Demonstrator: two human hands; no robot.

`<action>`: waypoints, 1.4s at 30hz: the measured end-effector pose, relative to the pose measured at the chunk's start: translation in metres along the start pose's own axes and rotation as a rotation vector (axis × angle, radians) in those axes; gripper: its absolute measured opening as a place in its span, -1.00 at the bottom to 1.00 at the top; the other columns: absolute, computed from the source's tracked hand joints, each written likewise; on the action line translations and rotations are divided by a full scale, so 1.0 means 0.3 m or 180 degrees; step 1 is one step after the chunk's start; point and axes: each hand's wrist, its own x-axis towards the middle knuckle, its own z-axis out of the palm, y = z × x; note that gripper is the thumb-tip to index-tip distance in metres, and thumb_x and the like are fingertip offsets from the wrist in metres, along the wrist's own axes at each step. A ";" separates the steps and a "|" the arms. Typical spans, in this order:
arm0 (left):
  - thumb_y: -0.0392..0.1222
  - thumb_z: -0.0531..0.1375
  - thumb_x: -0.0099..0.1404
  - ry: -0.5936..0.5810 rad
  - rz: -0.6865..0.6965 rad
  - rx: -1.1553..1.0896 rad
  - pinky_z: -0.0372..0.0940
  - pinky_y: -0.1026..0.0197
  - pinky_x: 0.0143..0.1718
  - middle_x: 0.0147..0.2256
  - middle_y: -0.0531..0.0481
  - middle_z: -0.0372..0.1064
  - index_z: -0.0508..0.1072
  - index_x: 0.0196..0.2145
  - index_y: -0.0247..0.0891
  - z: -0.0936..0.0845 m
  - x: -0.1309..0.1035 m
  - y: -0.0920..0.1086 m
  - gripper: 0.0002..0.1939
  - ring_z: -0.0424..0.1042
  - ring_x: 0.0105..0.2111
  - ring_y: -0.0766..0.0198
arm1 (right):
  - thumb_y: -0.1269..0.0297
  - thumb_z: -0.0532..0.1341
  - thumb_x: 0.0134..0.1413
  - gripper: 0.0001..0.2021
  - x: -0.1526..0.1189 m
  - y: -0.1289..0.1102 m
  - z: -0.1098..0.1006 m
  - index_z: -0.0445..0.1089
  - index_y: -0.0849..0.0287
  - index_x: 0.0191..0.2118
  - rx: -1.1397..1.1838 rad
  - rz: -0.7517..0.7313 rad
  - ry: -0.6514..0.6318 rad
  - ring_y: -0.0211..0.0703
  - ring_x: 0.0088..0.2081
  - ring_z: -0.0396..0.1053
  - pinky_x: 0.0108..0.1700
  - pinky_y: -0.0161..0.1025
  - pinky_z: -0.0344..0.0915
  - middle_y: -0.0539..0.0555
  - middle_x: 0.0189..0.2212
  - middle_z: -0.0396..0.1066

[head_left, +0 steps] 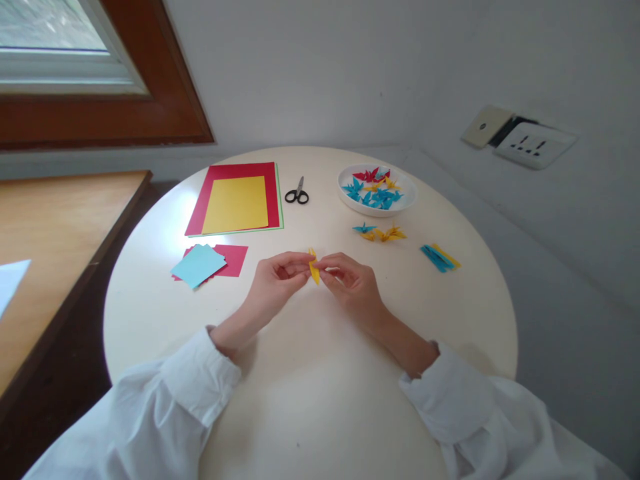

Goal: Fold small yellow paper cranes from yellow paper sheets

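A small folded yellow paper (pixel 315 268) is held between my two hands above the middle of the round white table (pixel 310 400). The fingertips of my left hand (pixel 281 279) pinch it from the left. From the right, my right hand (pixel 354 283) pinches it with thumb and fingers. The paper is narrow and pointed at its lower end. Beyond my right hand lie a blue folded paper piece (pixel 365 228) and some yellow folded pieces (pixel 391 233).
A white dish (pixel 377 211) of red, blue and yellow folded papers stands at the back right. Black-handled scissors (pixel 298 194) lie beside large red and yellow sheets (pixel 237 203). Light blue squares (pixel 199 265) rest at left, blue and yellow strips (pixel 438 258) at right.
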 end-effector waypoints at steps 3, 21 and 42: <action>-0.34 0.34 -0.10 -0.0049 -0.0007 -0.0017 0.40 0.22 -0.29 -0.41 -0.03 0.54 0.55 -0.39 -0.27 0.000 -0.001 0.001 -0.78 0.52 -0.37 0.22 | 0.34 0.21 -0.05 -0.92 0.002 0.001 -0.002 0.44 0.11 -0.37 0.0067 0.0053 -0.0007 -0.19 -0.25 0.41 -0.27 -0.26 0.36 0.07 -0.33 0.45; -0.22 0.34 -0.02 -0.0056 0.0407 0.0411 0.38 0.27 -0.39 -0.46 -0.03 0.52 0.49 -0.41 -0.31 -0.006 -0.006 -0.029 -0.81 0.51 -0.43 0.25 | 0.38 0.25 -0.10 -0.93 0.002 0.005 0.002 0.47 0.14 -0.40 0.0289 0.0128 0.0021 -0.24 -0.33 0.43 -0.27 -0.30 0.38 0.02 -0.41 0.48; -0.18 0.30 0.07 -0.0005 0.0628 0.0779 0.32 0.29 -0.37 -0.44 -0.02 0.49 0.48 -0.41 -0.30 -0.015 -0.003 -0.058 -0.86 0.45 -0.43 0.29 | 0.31 0.29 -0.11 -0.95 0.011 0.019 0.000 0.49 0.13 -0.44 0.0053 0.0178 0.0156 -0.21 -0.36 0.43 -0.35 -0.30 0.33 0.02 -0.44 0.50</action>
